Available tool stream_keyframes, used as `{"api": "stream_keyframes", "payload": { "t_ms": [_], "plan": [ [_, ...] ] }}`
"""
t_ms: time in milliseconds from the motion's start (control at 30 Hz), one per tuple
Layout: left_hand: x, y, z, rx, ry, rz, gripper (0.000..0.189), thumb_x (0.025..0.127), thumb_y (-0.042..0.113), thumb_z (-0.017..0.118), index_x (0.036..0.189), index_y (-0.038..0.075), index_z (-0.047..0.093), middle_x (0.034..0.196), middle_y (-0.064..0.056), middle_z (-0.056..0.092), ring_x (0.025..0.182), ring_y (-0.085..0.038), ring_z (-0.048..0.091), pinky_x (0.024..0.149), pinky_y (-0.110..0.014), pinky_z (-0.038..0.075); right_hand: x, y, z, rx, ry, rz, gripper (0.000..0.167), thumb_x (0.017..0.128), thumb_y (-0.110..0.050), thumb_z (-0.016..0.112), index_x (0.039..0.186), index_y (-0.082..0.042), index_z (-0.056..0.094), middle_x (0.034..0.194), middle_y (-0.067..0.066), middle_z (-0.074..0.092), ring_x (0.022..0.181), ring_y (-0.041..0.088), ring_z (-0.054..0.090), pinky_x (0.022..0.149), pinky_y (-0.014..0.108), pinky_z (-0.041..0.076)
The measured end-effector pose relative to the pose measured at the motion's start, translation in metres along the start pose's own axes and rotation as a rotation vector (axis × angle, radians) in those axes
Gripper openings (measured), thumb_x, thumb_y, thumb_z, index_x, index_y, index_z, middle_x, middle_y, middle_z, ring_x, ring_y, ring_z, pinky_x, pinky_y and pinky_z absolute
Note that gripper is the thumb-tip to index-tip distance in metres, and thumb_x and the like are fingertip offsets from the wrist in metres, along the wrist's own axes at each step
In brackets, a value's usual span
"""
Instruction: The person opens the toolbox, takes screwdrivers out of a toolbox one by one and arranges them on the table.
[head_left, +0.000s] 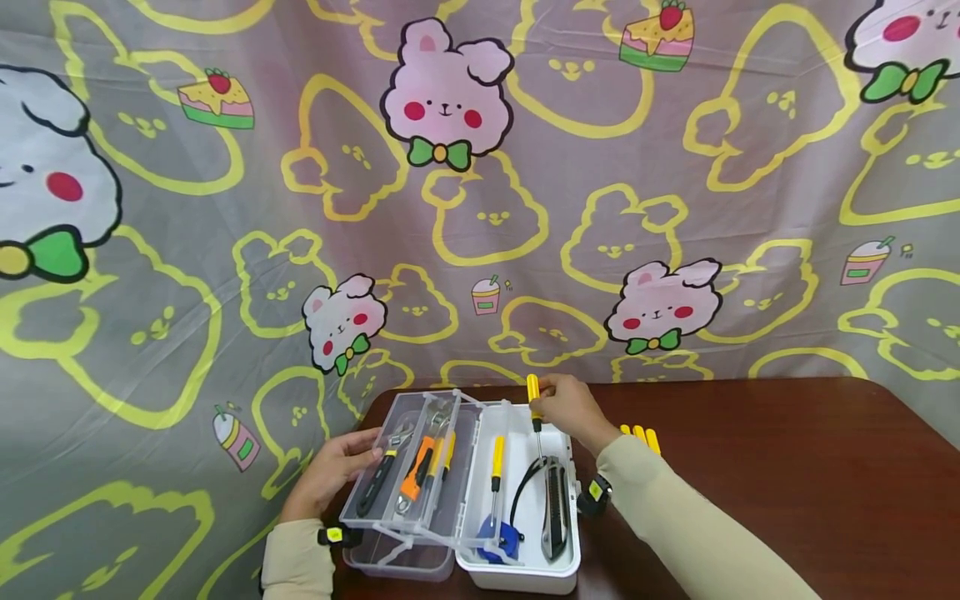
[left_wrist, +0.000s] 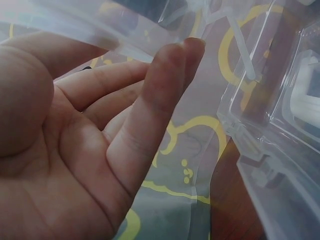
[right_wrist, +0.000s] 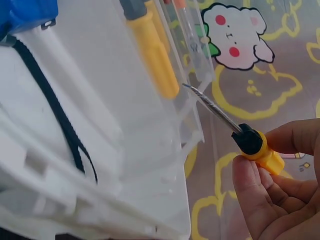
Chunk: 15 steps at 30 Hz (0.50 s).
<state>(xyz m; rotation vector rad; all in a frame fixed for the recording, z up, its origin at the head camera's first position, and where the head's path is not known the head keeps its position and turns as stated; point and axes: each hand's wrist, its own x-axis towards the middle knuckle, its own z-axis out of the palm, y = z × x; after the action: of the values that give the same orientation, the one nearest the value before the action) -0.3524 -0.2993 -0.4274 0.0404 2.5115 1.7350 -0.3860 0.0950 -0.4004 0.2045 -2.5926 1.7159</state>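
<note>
My right hand (head_left: 570,408) pinches the yellow handle of a screwdriver (head_left: 533,390) over the far end of a white toolbox (head_left: 517,573). The screwdriver's metal shaft points down into the box. My left hand (head_left: 337,463) grips the outer edge of the raised clear plastic tray (head_left: 358,515), with part of the fingers hidden behind it. Inside the box lie another yellow screwdriver (head_left: 498,454), a blue tape measure (head_left: 500,540), a utility knife (head_left: 554,512) and a black strap (head_left: 521,490). The tray holds an adjustable wrench (head_left: 377,479) and an orange tool (head_left: 415,477).
Several yellow handles (head_left: 640,435) show on the brown table (head_left: 772,475), right of the toolbox and partly behind my right forearm. Beneath the raised tray sits the clear lid (head_left: 427,565), folded out to the left. A patterned curtain (head_left: 487,208) hangs behind the table.
</note>
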Motion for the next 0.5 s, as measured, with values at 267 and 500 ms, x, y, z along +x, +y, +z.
{"api": "stream_keyframes", "payload": {
  "t_ms": [267,500],
  "plan": [
    [-0.001,0.000,0.000,0.014,-0.004,0.006,0.054,0.091,0.026,0.071,0.137,0.003,0.055,0.118,-0.014,0.063,0.094,-0.026,0.063,0.081,-0.042,0.052,-0.001,0.011,-0.014,0.001,-0.001,0.007,0.041,0.087,-0.009,0.069,0.124,0.004,0.059,0.096,0.011,0.063,0.078,0.020,0.065,0.074,0.039,0.056],
    [-0.001,0.001,-0.001,0.009,-0.014,-0.006,0.054,0.091,0.025,0.070,0.138,0.003,0.054,0.118,-0.015,0.063,0.095,-0.027,0.064,0.080,-0.040,0.052,-0.001,0.021,-0.024,-0.011,0.018,0.018,0.039,0.087,-0.010,0.068,0.122,0.005,0.059,0.095,0.012,0.063,0.077,0.021,0.065,0.074,0.039,0.056]
  ]
}}
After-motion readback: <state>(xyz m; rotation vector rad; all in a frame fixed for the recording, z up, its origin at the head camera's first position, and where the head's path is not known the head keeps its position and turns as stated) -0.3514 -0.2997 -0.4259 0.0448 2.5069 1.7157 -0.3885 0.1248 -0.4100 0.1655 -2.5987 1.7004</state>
